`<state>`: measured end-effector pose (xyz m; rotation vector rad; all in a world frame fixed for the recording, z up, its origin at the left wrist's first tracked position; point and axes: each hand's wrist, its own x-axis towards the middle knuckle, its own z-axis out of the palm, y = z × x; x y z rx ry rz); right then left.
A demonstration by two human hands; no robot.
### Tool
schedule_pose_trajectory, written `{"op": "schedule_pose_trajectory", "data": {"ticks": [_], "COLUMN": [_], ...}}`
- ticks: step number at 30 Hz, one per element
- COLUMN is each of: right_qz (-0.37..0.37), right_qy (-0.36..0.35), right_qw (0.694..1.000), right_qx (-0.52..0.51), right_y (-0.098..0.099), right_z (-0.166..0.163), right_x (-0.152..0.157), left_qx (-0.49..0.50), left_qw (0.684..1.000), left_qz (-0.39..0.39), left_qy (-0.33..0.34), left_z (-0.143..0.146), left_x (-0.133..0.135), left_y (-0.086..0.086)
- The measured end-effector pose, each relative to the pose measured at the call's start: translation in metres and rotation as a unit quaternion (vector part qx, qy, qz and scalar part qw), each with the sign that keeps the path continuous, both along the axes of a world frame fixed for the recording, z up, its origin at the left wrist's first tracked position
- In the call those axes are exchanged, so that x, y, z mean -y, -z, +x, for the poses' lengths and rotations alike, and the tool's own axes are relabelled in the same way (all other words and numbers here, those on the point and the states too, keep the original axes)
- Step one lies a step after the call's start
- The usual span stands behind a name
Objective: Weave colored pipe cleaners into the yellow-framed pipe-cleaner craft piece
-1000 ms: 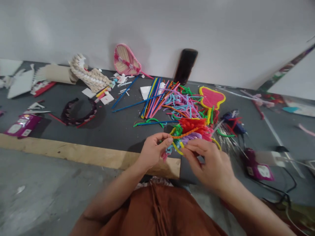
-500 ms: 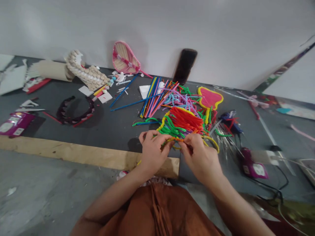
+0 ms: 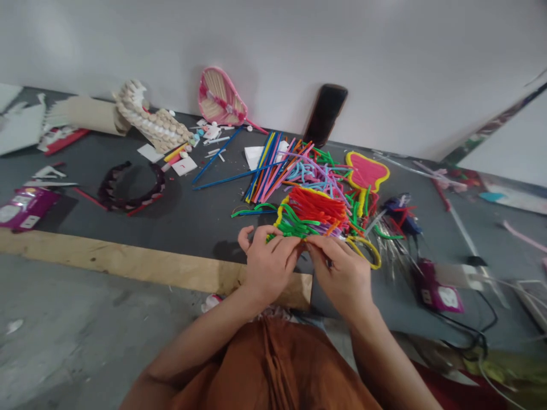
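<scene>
A fan-like craft piece (image 3: pixel 318 206) lies before me, covered in rows of red, green, purple and orange pipe cleaners with a fuzzy yellow edge. At its near edge, the fingers of my left hand (image 3: pixel 271 265) are pinched together on an orange pipe cleaner (image 3: pixel 305 240). My right hand (image 3: pixel 344 273) pinches the same strip from the other side, fingertips almost touching the left ones. Most of the orange strip is hidden by my fingers. A yellow fuzzy loop (image 3: pixel 372 253) sticks out past my right hand.
Behind the piece lie loose pipe cleaners (image 3: pixel 267 171) and a pink-and-yellow shape (image 3: pixel 368 171). A phone (image 3: pixel 327 114) and a pink fan (image 3: pixel 222 97) lean on the wall. At left rests a dark headband (image 3: pixel 132 202); at right, a purple pack (image 3: pixel 440 287) and cables.
My right hand has shifted slightly left, closing the gap between the two hands. Less of the orange strip shows between my fingertips now.
</scene>
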<state>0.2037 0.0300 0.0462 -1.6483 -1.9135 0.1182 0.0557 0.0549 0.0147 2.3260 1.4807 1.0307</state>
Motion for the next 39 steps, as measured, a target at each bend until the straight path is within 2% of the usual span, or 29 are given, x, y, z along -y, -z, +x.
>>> {"op": "schedule_pose_trajectory", "data": {"ticks": [4, 7, 14, 18, 21, 23, 27, 31, 35, 39], "right_qz": [0.01, -0.007, -0.036, -0.042, -0.064, -0.104, -0.213, -0.327, -0.424, -0.445], "right_qy": [0.045, 0.049, 0.021, -0.061, -0.147, -0.221, -0.338, -0.325, -0.305, -0.283], "right_qw": [0.993, 0.981, 0.957, 0.957, 0.955, 0.949, 0.913, 0.887, 0.846, 0.826], "right_qx": [0.111, 0.188, 0.287, 0.28, 0.248, 0.201, 0.083, -0.019, -0.109, -0.2], "right_y": [0.001, -0.004, -0.02, -0.026, -0.033, -0.038, -0.041, -0.04, -0.043, -0.051], "right_z": [-0.005, -0.005, -0.002, 0.006, 0.014, 0.018, 0.023, 0.024, 0.026, 0.031], "right_x": [0.001, 0.004, 0.007, -0.003, -0.02, -0.037, -0.068, -0.088, -0.098, -0.101], "left_qx": [0.002, -0.007, -0.007, -0.008, -0.013, -0.022, -0.008, 0.013, 0.019, 0.023], "left_qw": [0.999, 0.999, 0.997, 0.991, 0.976, 0.962, 0.941, 0.93, 0.928, 0.939], "left_qz": [-0.034, -0.047, -0.066, -0.117, -0.181, -0.227, -0.286, -0.306, -0.308, -0.296], "left_qy": [0.004, 0.014, 0.033, 0.068, 0.12, 0.149, 0.183, 0.202, 0.209, 0.174], "left_z": [0.001, 0.002, 0.005, 0.0, -0.006, -0.01, -0.019, -0.026, -0.025, -0.022], "left_x": [0.001, 0.001, 0.006, 0.002, -0.006, -0.012, -0.019, -0.02, -0.02, -0.021], "left_y": [0.001, 0.001, 0.006, 0.004, -0.002, -0.006, -0.013, -0.017, -0.02, -0.022]}}
